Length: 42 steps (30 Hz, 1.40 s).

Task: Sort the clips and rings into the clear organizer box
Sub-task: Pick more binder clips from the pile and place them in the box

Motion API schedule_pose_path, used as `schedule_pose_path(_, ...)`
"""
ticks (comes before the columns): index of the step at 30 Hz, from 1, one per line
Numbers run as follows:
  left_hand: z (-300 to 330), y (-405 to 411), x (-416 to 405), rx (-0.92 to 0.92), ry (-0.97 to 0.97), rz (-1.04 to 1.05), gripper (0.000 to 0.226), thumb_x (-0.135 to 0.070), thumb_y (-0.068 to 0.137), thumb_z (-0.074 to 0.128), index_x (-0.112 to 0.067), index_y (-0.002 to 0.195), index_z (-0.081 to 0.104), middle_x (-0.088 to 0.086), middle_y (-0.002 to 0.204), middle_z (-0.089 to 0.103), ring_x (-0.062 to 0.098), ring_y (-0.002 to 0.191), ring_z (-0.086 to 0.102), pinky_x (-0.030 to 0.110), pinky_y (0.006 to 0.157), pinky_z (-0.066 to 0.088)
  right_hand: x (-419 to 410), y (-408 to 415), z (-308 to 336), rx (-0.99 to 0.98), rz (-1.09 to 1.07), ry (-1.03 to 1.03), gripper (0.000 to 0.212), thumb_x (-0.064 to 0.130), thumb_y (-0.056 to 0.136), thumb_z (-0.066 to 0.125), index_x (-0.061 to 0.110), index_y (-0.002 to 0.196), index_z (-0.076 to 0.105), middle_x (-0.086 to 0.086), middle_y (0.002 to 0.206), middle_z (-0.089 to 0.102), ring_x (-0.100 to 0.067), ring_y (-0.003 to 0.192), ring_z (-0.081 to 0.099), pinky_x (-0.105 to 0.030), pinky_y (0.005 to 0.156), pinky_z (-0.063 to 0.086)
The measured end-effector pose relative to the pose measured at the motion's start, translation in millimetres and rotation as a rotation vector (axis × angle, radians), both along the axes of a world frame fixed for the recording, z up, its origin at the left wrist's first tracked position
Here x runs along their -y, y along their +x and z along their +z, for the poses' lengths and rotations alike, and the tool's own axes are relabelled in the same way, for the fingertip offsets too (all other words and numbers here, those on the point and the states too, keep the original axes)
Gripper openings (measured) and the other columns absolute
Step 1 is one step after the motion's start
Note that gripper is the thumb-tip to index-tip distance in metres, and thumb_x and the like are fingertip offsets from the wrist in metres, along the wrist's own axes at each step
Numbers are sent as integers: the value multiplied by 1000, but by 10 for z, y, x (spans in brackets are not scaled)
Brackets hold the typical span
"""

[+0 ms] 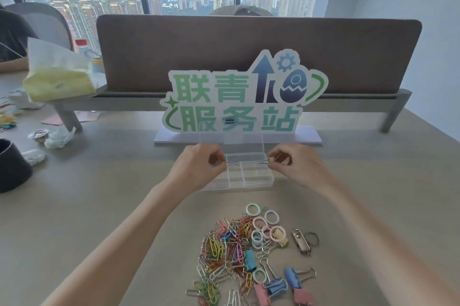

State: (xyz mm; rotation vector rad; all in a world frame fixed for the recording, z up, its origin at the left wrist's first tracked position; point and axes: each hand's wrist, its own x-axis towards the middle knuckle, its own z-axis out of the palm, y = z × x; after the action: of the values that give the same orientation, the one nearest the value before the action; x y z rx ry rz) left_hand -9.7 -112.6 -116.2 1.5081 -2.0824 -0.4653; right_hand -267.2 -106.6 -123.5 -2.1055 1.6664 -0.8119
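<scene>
green sign (239, 101), desk divider (249, 51), tissue pack (58, 76)

Both arms out, hands level.
Left hand (199, 167) and right hand (290, 165) face each other, fingers curled, thumb and fingertips pinched; forearms bare, converging from the lower corners.

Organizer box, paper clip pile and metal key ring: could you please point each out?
Organizer box (245, 182): head view, front compartment wall.
Paper clip pile (224, 251): head view, middle of the heap.
Metal key ring (313, 239): head view, ring's wire.

open clear organizer box (245, 177), colourful clips (229, 251), rings (263, 224)
</scene>
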Motion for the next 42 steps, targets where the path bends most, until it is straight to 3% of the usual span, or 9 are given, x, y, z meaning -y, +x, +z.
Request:
schedule_pose_path(12, -271, -178, 514, 73, -12, -27, 7, -29, 86, 69, -24, 91, 69, -8, 90, 67, 11, 84, 63, 31, 77, 56, 664, 56, -176, -180, 113, -2, 10, 34, 83, 74, 25, 86, 73, 13, 86, 67, -4, 84, 60, -22, 77, 47)
schedule_pose_path(21, -377, -178, 550, 111, -85, -80, 10, -34, 85, 69, -24, 85, 73, -8, 87, 68, 12, 85, 59, 37, 80, 52, 652, -10, -307, -122, 145, -51, 9, 32, 84, 73, 24, 85, 76, 13, 93, 69, 8, 77, 57, -5, 67, 36)
schedule_pose_path(24, -392, -172, 552, 122, -98, -89, 14, -34, 86, 68, -22, 84, 74, -6, 89, 68, 14, 87, 59, 37, 82, 51, 635, -9, -346, -133, 125, -40, 15, 35, 87, 69, 23, 88, 77, 15, 101, 66, 9, 72, 54, -6, 66, 33)
schedule_pose_path(28, -383, -156, 457, 127, -147, -93, 15, -33, 89, 65, -21, 85, 72, -6, 90, 68, 14, 89, 58, 37, 83, 51, 575, 3, -318, -170, 120, -37, 19, 34, 91, 63, 21, 97, 76, 12, 111, 64, 5, 78, 53, -12, 75, 38)
schedule_pose_path(32, -329, -121, 222, 136, -206, -165, 16, -31, 90, 63, -18, 88, 72, -5, 91, 68, 14, 87, 60, 39, 82, 51, 399, -1, -201, -149, 79, -63, 18, 28, 94, 60, 20, 102, 74, 8, 113, 62, -9, 98, 57, -23, 89, 41)
schedule_pose_path(38, -187, -153, -522, 106, -324, -326, 10, -25, 91, 62, -20, 93, 70, -11, 92, 65, 6, 81, 60, 32, 72, 55, -140, -80, -101, -62, 133, -134, 8, 24, 89, 67, 22, 91, 75, 10, 92, 68, -3, 80, 61, -18, 71, 46)
schedule_pose_path(42, -90, -209, -1086, 116, -304, -455, 24, -40, 93, 57, -20, 94, 69, -11, 88, 65, 7, 77, 61, 31, 66, 53, -591, -83, -127, 26, 175, -184, 9, 19, 87, 71, 27, 82, 73, 12, 82, 68, -3, 74, 60, -11, 65, 40)
